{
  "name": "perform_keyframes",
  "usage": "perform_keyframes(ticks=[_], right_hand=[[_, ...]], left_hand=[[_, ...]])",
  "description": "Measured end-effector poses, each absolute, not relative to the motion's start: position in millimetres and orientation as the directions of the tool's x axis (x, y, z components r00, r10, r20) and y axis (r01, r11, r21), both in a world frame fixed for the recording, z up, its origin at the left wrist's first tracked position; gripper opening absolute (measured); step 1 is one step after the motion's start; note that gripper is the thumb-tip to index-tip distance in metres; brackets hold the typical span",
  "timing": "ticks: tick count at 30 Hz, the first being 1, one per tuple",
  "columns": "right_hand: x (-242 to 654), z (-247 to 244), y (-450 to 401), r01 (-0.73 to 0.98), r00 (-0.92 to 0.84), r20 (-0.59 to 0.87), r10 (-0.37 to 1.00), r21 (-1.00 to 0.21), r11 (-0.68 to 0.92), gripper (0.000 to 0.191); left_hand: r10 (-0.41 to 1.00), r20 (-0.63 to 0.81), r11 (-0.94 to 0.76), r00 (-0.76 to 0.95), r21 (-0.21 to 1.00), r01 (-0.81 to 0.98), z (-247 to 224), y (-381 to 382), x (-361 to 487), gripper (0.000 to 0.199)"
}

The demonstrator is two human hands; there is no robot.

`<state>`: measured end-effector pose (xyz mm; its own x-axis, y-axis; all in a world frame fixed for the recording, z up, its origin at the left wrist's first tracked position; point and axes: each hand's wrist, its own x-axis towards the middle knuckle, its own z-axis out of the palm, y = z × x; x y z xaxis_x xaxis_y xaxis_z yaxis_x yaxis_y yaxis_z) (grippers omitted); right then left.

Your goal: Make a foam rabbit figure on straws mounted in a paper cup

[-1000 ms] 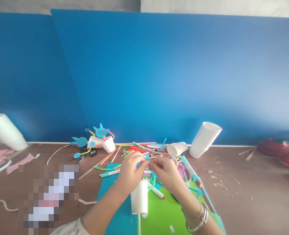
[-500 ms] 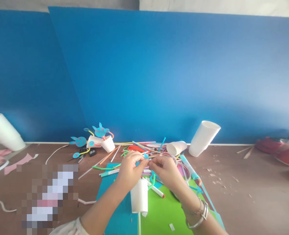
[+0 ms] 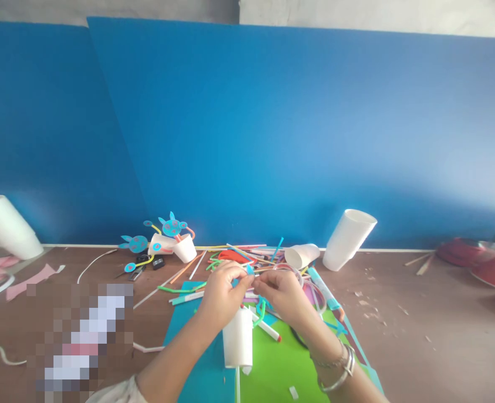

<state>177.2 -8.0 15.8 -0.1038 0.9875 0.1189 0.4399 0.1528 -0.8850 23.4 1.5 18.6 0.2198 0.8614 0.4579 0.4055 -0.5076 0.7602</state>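
My left hand (image 3: 223, 291) is closed in a pinch, with a small blue paper piece (image 3: 250, 270) showing at its fingertips. Fingertip to fingertip with it, my right hand (image 3: 281, 291) is also pinched; whatever lies between its fingers is too small to make out. Below the hands a white paper cup (image 3: 238, 338) stands on the coloured sheets, with a bent green straw (image 3: 260, 314) beside its upper right. A white marker (image 3: 268, 329) with a red tip lies just right of the cup.
A green sheet (image 3: 281, 364) and a blue sheet (image 3: 205, 364) cover the table's middle. Behind are loose straws (image 3: 197, 266), a tipped cup (image 3: 302, 255) and a leaning cup stack (image 3: 348, 240). Blue paper rabbit figures (image 3: 172, 226) stand back left. Paper scraps (image 3: 373, 310) lie right.
The view has shifted very slightly. Both hands stay pinched together over the cup, with only a tiny movement of the fingers and the blue paper piece.
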Motion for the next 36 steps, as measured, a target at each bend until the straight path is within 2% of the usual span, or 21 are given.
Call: perform_keyframes(ticks=[8, 13, 18, 25, 32, 36], right_hand=[[174.7, 13.9, -7.1, 0.421, -0.106, 0.109, 0.988, -0.896, 0.144, 0.024], [172.2, 13.3, -7.8, 0.433, -0.061, 0.066, 0.996, -0.897, 0.086, 0.023], [173.6, 11.2, -4.9, 0.413, -0.041, 0.069, 0.997, -0.907, 0.080, 0.019], [177.1, 12.5, -3.5, 0.414, -0.111, 0.076, 0.991, -0.903, 0.116, 0.024], [171.5, 10.7, -4.6, 0.459, 0.006, 0.098, 0.995, -0.884, 0.085, 0.018], [172.7, 12.4, -4.2, 0.429, -0.094, 0.123, 0.988, -0.890, 0.152, 0.025]], left_hand=[[0.856, 0.460, -0.516, 0.235, 0.752, 0.410, 14.8, 4.0, 22.5, 0.024], [0.857, 0.464, -0.515, 0.225, 0.746, 0.423, 11.8, 4.1, 23.9, 0.023], [0.879, 0.427, -0.476, 0.212, 0.785, 0.396, 8.3, 8.9, 24.0, 0.024], [0.880, 0.423, -0.474, 0.214, 0.787, 0.395, 6.7, 12.1, 22.1, 0.025], [0.869, 0.449, -0.494, 0.210, 0.753, 0.435, 9.3, 7.2, 22.8, 0.022], [0.868, 0.454, -0.494, 0.203, 0.743, 0.452, 8.8, 9.4, 21.8, 0.023]])
